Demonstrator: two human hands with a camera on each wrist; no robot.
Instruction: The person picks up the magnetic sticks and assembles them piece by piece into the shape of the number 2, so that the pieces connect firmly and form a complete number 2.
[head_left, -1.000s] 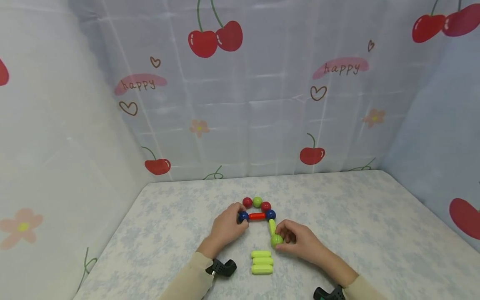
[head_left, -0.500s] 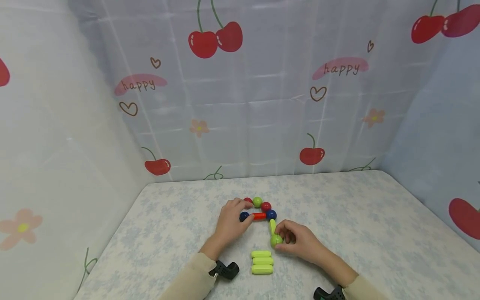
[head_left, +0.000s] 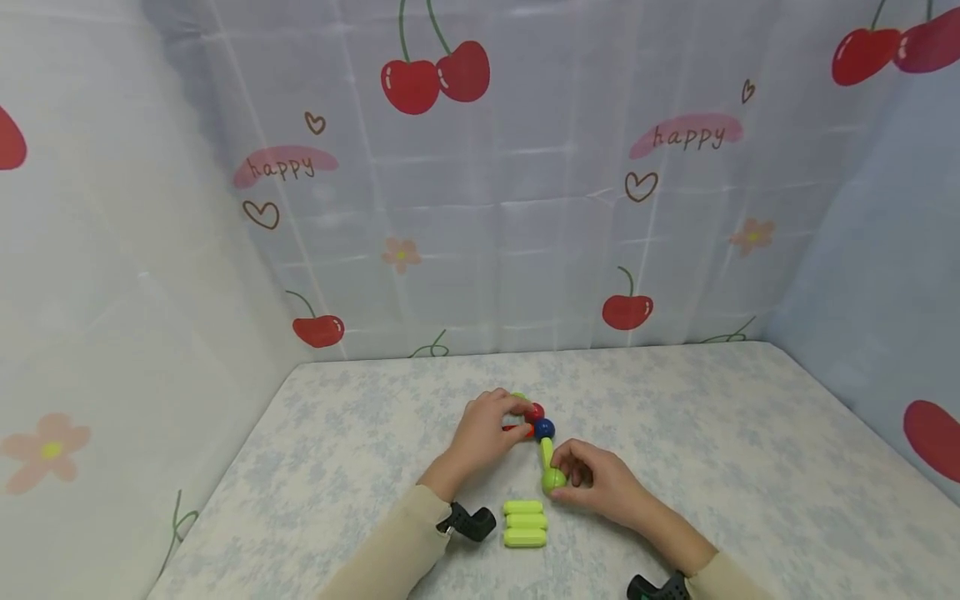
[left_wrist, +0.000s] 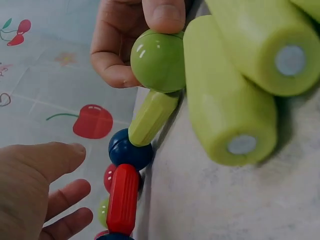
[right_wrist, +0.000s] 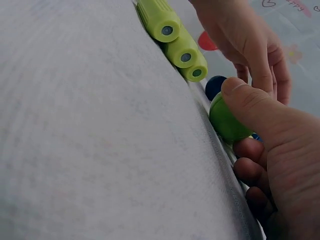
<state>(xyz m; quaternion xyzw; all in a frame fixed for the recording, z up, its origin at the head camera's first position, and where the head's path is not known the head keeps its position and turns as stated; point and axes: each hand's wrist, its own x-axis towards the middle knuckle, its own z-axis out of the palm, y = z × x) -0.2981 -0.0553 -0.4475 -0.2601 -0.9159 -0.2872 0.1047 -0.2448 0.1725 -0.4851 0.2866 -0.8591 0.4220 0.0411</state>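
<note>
Your R hand [head_left: 603,483] pinched the green ball [head_left: 553,480] btwn thumb & fingers, at the chain's near end; from that ball a lime rod [head_left: 547,453] ran away from you to a blue ball [head_left: 544,428], w/ a red ball [head_left: 537,411] just beyond; your L hand [head_left: 486,429] was wide, thumb & fingers apart, holding nothing, near the red rod [left_wrist: 123,197], partly hiding it in the head view; three other lime rods [head_left: 525,522] lay side by side on the surface [head_left: 675,417], btwn your wrists, nearer you than the green ball & L of it.
</note>
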